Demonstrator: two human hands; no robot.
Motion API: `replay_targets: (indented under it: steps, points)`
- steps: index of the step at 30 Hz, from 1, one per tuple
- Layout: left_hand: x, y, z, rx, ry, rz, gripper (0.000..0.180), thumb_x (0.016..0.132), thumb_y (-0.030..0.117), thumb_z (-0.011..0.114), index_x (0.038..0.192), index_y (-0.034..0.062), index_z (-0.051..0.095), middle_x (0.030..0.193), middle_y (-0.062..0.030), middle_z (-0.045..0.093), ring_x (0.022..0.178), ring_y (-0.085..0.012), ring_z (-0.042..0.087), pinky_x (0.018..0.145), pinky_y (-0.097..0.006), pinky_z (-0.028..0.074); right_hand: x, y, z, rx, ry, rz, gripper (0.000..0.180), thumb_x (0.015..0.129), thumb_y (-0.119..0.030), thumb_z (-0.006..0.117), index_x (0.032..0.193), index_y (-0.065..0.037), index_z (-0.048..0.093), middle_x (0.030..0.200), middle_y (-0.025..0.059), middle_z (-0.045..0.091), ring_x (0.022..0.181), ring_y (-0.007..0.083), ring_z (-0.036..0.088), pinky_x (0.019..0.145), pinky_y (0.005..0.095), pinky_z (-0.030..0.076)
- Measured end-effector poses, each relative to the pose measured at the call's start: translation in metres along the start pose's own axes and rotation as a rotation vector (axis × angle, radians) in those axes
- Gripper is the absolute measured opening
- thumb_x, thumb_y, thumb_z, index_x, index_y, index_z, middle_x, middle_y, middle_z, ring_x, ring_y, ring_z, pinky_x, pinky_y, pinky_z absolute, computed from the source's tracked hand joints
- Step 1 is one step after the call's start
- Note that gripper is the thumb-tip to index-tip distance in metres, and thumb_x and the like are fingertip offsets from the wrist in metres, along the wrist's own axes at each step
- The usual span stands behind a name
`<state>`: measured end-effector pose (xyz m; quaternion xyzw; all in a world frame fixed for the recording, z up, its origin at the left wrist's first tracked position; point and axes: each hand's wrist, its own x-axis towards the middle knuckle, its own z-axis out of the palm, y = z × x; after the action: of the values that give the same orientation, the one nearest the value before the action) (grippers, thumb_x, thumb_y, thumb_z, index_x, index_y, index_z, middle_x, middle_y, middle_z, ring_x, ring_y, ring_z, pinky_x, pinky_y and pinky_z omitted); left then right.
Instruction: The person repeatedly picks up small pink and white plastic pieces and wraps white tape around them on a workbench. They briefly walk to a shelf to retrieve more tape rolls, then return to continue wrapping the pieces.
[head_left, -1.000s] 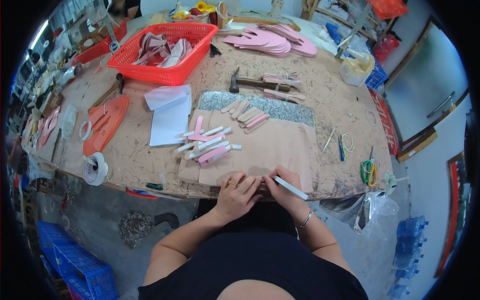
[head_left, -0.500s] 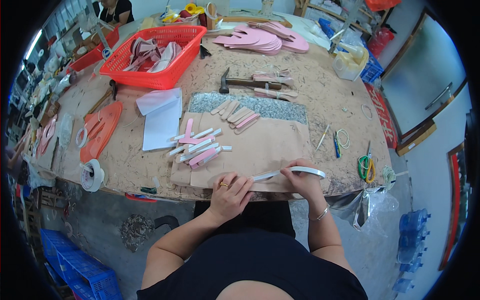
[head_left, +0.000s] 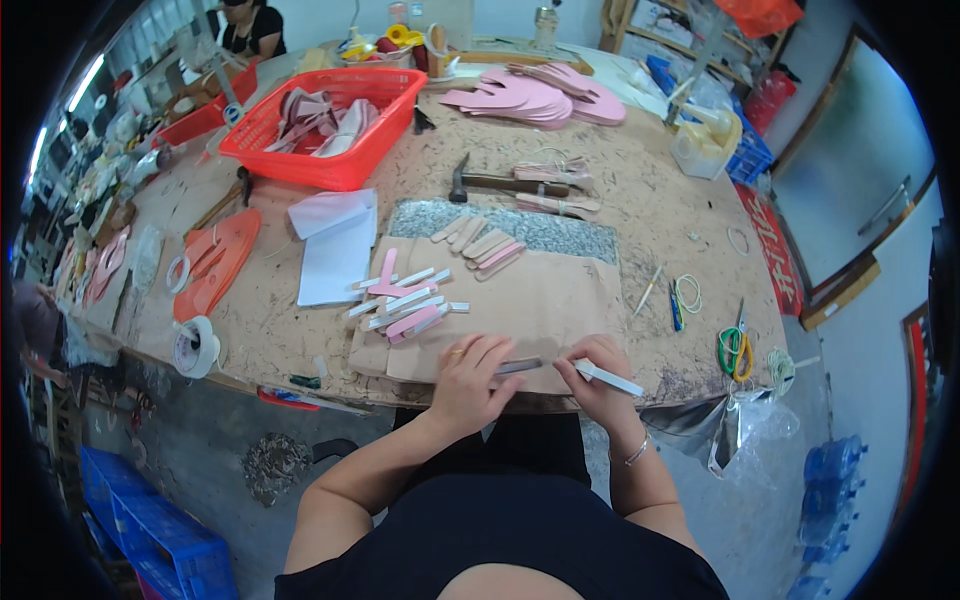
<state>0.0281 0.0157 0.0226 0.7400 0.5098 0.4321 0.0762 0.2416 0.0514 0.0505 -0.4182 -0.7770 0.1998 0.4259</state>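
My left hand [head_left: 468, 383] is at the table's near edge, its fingers closed over one end of a narrow strip [head_left: 520, 366] that looks greyish and shiny. Just to the right, my right hand [head_left: 600, 385] pinches a narrow roll of white tape [head_left: 612, 379], seen nearly edge-on. A small gap separates the strip's free end from the right fingertips. Beyond my left hand lies a loose pile of pink and white-taped strips [head_left: 405, 305]. Several bare tan strips [head_left: 465, 232], one pink-edged, rest on the grey speckled slab [head_left: 570, 235].
A hammer [head_left: 500, 182] and bundled strips [head_left: 553, 170] lie behind the slab. Red basket [head_left: 340, 172], white paper [head_left: 332, 260], orange template [head_left: 222, 262] and tape roll [head_left: 196, 347] are leftward. Scissors [head_left: 736, 350] and a pen [head_left: 675, 305] lie right. A person [head_left: 250, 30] sits far left.
The white tape that ran between my hands no longer spans them; a gap shows there now. My right hand has turned the roll and moved slightly nearer to me. The whole view has shifted slightly.
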Motion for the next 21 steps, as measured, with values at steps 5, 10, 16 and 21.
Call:
replay_targets:
  steps: [5,10,16,21]
  points:
    - [0.016,-0.002,0.020,-0.283,-0.298,-0.134,0.016,0.093,0.019,0.057,0.105,0.0125,0.067,0.097,-0.0012,0.068,0.107,-0.0209,0.059,0.101,-0.049,0.029,0.003,-0.011,0.000,0.009,0.011,-0.010,0.018,0.076,-0.009,0.080,0.078,-0.006,0.063,0.076,0.0085,0.060,0.075,0.0285,0.058,0.069,0.0381,0.045]
    - [0.007,-0.002,-0.003,-0.151,-0.039,-0.029,0.011,0.091,0.012,0.055,0.089,0.0117,0.066,0.089,-0.0022,0.066,0.098,-0.0222,0.060,0.099,-0.048,0.031,-0.010,-0.026,0.010,-0.046,-0.003,-0.353,0.018,0.073,-0.007,0.082,0.083,-0.011,0.068,0.081,0.0038,0.064,0.087,0.0254,0.062,0.081,0.0397,0.045]
    - [0.048,-0.078,-0.070,-0.003,0.230,-0.292,0.010,0.092,0.017,0.061,0.096,0.0125,0.069,0.093,-0.0051,0.066,0.102,-0.0231,0.059,0.095,-0.051,0.032,-0.012,-0.033,0.012,-0.002,0.072,-0.473,0.025,0.068,0.003,0.078,0.084,-0.011,0.065,0.081,0.0045,0.064,0.086,0.0257,0.064,0.085,0.0422,0.047]
    - [0.063,-0.096,-0.043,0.532,0.102,-0.049,0.018,0.090,0.023,0.065,0.105,0.0202,0.074,0.101,-0.0012,0.068,0.108,-0.0236,0.057,0.100,-0.048,0.031,0.000,0.014,0.028,-0.025,0.209,-0.186,0.016,0.077,0.002,0.077,0.085,-0.004,0.064,0.084,0.0115,0.066,0.087,0.0312,0.065,0.081,0.0378,0.051]
